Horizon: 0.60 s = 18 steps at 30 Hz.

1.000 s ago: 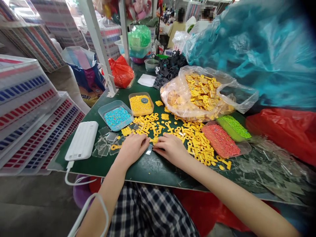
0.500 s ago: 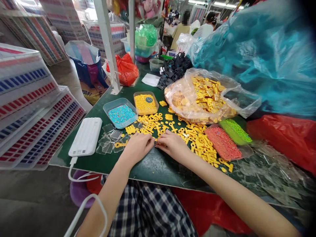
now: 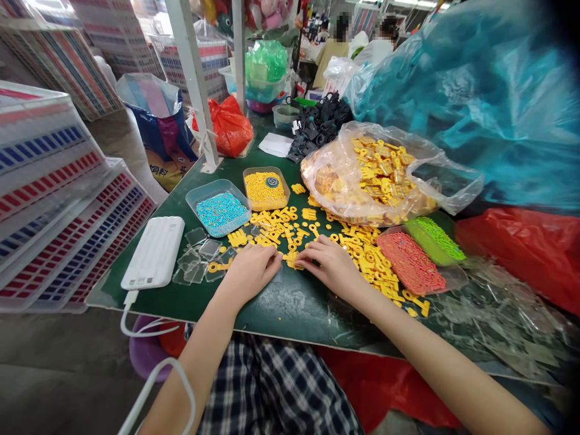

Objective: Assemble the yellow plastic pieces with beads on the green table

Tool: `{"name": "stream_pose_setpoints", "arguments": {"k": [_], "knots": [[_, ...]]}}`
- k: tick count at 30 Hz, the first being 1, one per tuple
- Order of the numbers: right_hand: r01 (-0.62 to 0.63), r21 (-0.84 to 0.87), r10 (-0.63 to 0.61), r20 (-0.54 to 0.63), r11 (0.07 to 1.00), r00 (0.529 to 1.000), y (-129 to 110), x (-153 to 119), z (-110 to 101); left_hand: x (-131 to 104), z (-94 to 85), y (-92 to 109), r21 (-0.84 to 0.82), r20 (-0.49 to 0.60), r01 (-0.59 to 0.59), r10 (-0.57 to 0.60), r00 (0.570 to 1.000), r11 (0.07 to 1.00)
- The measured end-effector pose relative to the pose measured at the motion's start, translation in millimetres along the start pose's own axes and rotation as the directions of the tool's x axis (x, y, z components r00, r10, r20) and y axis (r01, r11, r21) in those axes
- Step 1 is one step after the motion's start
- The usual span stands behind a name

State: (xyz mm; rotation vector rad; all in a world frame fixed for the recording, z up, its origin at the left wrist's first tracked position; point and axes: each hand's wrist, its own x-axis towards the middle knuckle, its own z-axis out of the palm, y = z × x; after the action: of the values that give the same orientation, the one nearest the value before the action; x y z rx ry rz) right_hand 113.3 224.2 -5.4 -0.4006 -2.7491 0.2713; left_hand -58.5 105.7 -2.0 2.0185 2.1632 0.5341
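Bare tabletop [image 3: 303, 311] lies between right hand [image 3: 333, 266] and edge.

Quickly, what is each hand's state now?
Left hand: curled; whether it holds anything is hidden.
Right hand: partly closed at a yellow piece; grip cannot be told.

The green bench [image 3: 299, 308] looks smooth, with a dull sheen. The yellow pieces [image 3: 372, 269] look like glossy plastic. Upper right, the blue bag [image 3: 493, 103] is shiny, wrinkled plastic; bottom centre, checked cloth [image 3: 276, 386] looks matt.
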Motion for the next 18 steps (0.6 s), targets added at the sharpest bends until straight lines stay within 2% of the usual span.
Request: {"name": "stream_pose_setpoints", "arguments": {"k": [8,15,18], "knots": [[-0.089,0.082,0.083,0.069,0.993,0.994,5.3,-1.8,0.9,0.9,-1.2,-0.2,0.002,-0.023,0.002,-0.002,1.000,1.000],[-0.121,0.089,0.120,0.020,0.989,0.993,6.9,-2.9,2.5,1.1,-0.1,-1.0,-0.028,-0.018,-0.002,0.002,1.000,1.000],[-0.171,0.161,0.179,-0.036,0.972,0.983,7.7,-3.1,-0.7,1.5,-1.3,-0.8,-0.041,-0.024,0.005,-0.006,1.000,0.999]]}}
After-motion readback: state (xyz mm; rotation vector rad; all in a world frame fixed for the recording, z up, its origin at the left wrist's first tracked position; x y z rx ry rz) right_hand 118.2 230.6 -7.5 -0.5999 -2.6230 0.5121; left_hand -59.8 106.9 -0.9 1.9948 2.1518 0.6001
